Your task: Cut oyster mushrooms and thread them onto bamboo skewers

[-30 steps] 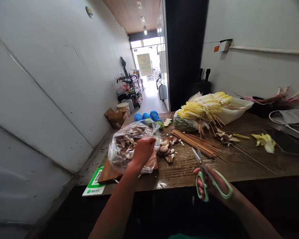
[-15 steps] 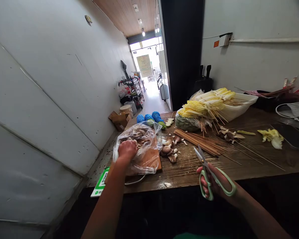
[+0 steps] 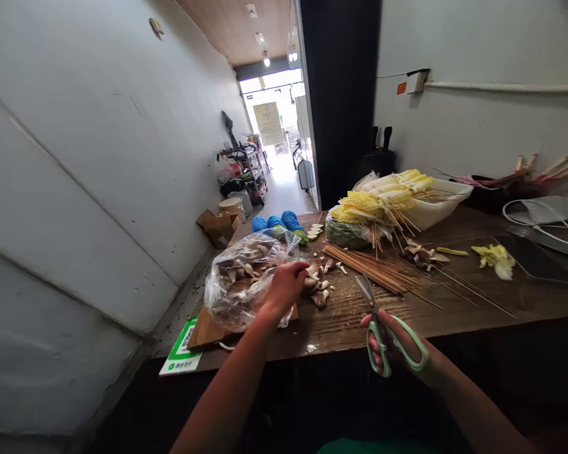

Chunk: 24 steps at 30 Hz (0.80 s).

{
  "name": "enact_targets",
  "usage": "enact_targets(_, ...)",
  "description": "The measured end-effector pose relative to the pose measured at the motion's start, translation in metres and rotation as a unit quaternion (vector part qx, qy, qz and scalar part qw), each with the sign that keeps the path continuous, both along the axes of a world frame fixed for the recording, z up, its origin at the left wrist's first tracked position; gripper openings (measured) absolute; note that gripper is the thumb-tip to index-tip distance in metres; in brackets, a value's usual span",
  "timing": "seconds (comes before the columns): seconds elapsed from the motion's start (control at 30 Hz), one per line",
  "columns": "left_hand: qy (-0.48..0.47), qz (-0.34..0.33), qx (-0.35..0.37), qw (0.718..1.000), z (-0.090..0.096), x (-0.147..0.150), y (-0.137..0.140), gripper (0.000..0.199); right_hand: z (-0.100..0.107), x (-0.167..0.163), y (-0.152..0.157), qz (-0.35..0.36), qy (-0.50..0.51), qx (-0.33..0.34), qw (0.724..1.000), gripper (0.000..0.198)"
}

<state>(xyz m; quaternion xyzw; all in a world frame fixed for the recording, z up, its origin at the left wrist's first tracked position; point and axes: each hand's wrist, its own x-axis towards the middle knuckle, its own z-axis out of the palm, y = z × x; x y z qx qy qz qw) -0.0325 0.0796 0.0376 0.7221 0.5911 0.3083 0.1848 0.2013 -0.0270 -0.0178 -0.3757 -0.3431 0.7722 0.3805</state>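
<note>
My left hand (image 3: 286,288) is over the right edge of a clear plastic bag (image 3: 218,296) of brownish mushrooms (image 3: 246,271). Its fingers stretch right, slightly curved, beside a small pile of mushrooms (image 3: 320,297) on the wooden table; I see nothing held in them. The bag rests on a wooden cutting board (image 3: 203,328). Scissors with pale green handles (image 3: 414,353) are in my right hand (image 3: 383,340), fingers through the loops, blades pointing up and slightly apart, in front of the table edge.
Bamboo skewers (image 3: 369,268) lie mid-table. Behind them, skewered yellow cabbage leaves (image 3: 373,205) are heaped by a white basket (image 3: 442,211). Blue-netted vegetables (image 3: 291,221) sit at the far edge. On the right are a loose cabbage leaf (image 3: 497,260) and skewered mushrooms (image 3: 423,255). A green-and-white sign (image 3: 182,356) lies front left.
My left hand has come away from the mushrooms in the bag and moved right, toward the pile on the table. The scissors stay in my right hand. The view has shifted slightly.
</note>
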Motion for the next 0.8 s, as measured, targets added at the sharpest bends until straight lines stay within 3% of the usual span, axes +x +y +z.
enact_targets(0.1, 0.102, 0.006, 0.079, 0.992, 0.0, 0.007, -0.003, 0.042, -0.005, 0.003, -0.002, 0.004, 0.009, -0.001, 1.0, 0.043)
enact_targets(0.17, 0.167, 0.012, 0.103, 0.981, 0.005, -0.004, -0.011, 0.042, -0.006, 0.003, -0.003, 0.004, 0.01, -0.007, 1.0, 0.043)
enact_targets(0.23, 0.243, 0.048, 0.105, 0.963, 0.009, -0.024, -0.024, 0.035, -0.005, 0.002, -0.003, 0.004, 0.008, -0.007, 1.0, 0.044)
enact_targets(0.3, 0.317, 0.105, 0.09, 0.938, 0.01, -0.047, -0.04, 0.042, -0.003, 0.0, -0.001, 0.013, 0.01, 0.001, 1.0, 0.044)
enact_targets(0.37, 0.359, 0.093, 0.056, 0.927, 0.006, -0.063, -0.056, 0.042, -0.002, -0.003, 0.002, 0.025, 0.013, 0.014, 0.999, 0.044)
enact_targets(0.53, 0.372, -0.003, 0.053, 0.927, -0.011, -0.073, -0.094, 0.029, -0.007, -0.01, 0.009, 0.036, 0.007, 0.019, 0.999, 0.043)
enact_targets(0.67, 0.358, 0.001, 0.036, 0.933, -0.016, -0.084, -0.111, 0.041, -0.011, -0.011, 0.008, 0.037, 0.006, 0.011, 0.999, 0.044)
enact_targets(0.8, 0.327, 0.051, 0.066, 0.941, -0.014, -0.108, -0.104, 0.043, -0.004, -0.01, 0.004, 0.028, 0.001, 0.008, 1.0, 0.043)
